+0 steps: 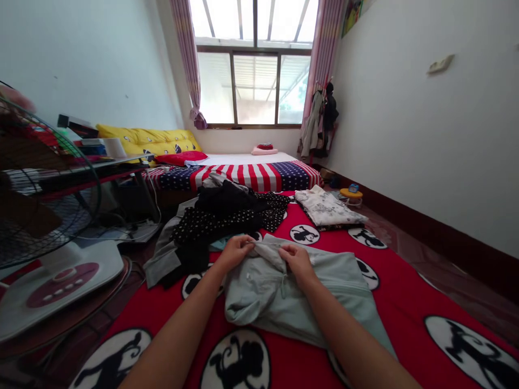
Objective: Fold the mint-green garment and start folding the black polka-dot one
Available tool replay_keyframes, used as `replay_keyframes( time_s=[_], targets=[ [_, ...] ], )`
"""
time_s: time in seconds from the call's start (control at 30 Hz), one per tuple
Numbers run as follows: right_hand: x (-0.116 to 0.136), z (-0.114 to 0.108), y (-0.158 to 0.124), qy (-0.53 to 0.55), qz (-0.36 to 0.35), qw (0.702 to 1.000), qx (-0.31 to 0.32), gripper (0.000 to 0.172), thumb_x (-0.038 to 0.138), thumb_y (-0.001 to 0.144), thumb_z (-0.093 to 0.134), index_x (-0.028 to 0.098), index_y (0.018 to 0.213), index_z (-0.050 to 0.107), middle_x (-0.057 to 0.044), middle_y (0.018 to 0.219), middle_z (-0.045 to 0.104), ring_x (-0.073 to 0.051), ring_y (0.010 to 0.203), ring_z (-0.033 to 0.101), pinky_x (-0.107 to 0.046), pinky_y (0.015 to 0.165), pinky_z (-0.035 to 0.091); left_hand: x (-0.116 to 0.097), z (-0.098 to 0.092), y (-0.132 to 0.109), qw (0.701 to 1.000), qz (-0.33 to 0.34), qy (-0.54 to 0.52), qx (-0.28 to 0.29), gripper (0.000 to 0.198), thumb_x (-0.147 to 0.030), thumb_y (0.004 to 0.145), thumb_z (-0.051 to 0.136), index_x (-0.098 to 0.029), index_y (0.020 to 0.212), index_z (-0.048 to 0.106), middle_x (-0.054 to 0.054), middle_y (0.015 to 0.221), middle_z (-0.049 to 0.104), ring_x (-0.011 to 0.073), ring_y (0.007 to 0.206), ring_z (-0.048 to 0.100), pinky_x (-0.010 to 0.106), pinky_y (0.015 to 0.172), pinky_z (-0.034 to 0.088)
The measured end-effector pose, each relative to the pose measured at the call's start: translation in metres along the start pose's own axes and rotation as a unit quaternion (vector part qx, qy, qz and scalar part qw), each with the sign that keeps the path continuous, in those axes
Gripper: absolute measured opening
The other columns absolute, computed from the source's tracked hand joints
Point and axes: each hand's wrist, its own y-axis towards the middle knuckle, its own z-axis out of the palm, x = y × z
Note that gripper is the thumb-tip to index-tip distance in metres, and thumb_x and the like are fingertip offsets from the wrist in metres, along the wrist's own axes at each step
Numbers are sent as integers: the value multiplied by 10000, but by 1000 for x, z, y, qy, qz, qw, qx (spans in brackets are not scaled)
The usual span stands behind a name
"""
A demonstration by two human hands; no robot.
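Observation:
Pale grey-green drawstring pants [259,294] lie spread on the red blanket [304,351] in front of me. My left hand [236,253] pinches the whitish inner edge of the waistband at its upper left. On the other side of the waist opening, my right hand [298,263] has its fingers closed on the waistband edge. A drawstring loop [284,285] hangs down between the hands. Part of the pants is covered by my right forearm, and one pant leg runs beneath it towards the lower right.
Beyond my left hand is a loose heap of black and grey clothes [223,210]. Folded white patterned clothes [326,206] sit at the far right of the blanket. A fan [60,270] stands at the left, a bed with a striped cover [243,175] at the back.

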Motion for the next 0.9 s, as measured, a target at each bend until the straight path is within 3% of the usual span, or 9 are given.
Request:
replay_keyframes(
  time_s=[0.07, 0.2, 0.37, 0.43, 0.53, 0.6, 0.67, 0.8, 0.9],
  targets=[
    [-6, -2, 0, 48, 33, 998, -19, 325, 390, 575, 700, 160, 793, 631, -17, 622, 643, -147, 521, 513, -250, 488, 367, 3, 0, 6, 997, -51, -55, 20, 239, -320, 664, 760, -144, 806, 682, 12, 658, 649, 157, 629, 595, 248, 612, 448],
    [-14, -3, -2, 67, 23, 995, -63, 395, 355, 579, 713, 166, 908, 602, 21, 572, 609, -122, 487, 483, -230, 482, 356, 16, -3, 15, 972, -132, -183, 59, 448, -355, 623, 820, -135, 977, 654, 74, 810, 690, 188, 686, 649, 299, 643, 516],
    [-17, -4, -2, 38, 4, 997, -65, 305, 338, 631, 674, 159, 876, 650, 11, 595, 613, -112, 501, 482, -223, 484, 356, 30, -19, 13, 945, -148, -292, 10, 495, -403, 743, 741, -210, 1169, 578, 1, 774, 644, 95, 585, 606, 210, 585, 510],
    [-18, -4, -2, 48, 5, 996, -73, 269, 340, 628, 677, 153, 821, 677, -15, 649, 645, -133, 569, 535, -237, 530, 406, 27, -26, 8, 936, -146, -321, 4, 522, -463, 760, 712, -215, 1196, 566, 33, 859, 663, 111, 644, 637, 222, 608, 526],
    [-19, -5, -1, 98, -2, 990, -102, 274, 339, 621, 692, 158, 826, 691, -37, 730, 685, -161, 647, 590, -273, 608, 471, 18, -34, 0, 943, -157, -288, 63, 595, -460, 721, 750, -214, 1228, 557, 96, 1017, 680, 178, 811, 676, 278, 689, 550],
    [-21, -6, -1, 126, -7, 985, -117, 287, 340, 622, 696, 157, 843, 692, -46, 759, 697, -169, 666, 608, -291, 635, 492, 13, -34, -4, 951, -169, -230, 118, 650, -372, 678, 803, -216, 1257, 551, 90, 979, 697, 184, 791, 679, 275, 680, 545],
    [-23, -8, 0, 127, -13, 983, -133, 298, 345, 637, 687, 153, 865, 692, -51, 778, 702, -173, 684, 618, -300, 654, 499, 11, -32, -6, 950, -166, -224, 136, 691, -313, 652, 825, -211, 1276, 545, 80, 941, 707, 182, 763, 679, 281, 693, 541],
    [-23, -10, 0, -3, -46, 985, -165, 253, 325, 695, 630, 150, 863, 699, -69, 826, 695, -188, 726, 619, -317, 691, 498, 21, -24, -4, 947, -139, -280, 78, 651, -298, 648, 824, -185, 1231, 559, 88, 972, 700, 184, 800, 677, 307, 755, 535],
    [-18, -9, -2, -129, -125, 970, -165, 186, 288, 735, 592, 157, 804, 705, -85, 872, 654, -190, 756, 600, -321, 703, 495, 31, -19, -1, 966, -123, -223, 33, 598, -316, 643, 822, -168, 1171, 586, 30, 789, 675, 135, 653, 638, 250, 642, 511]
  ],
)
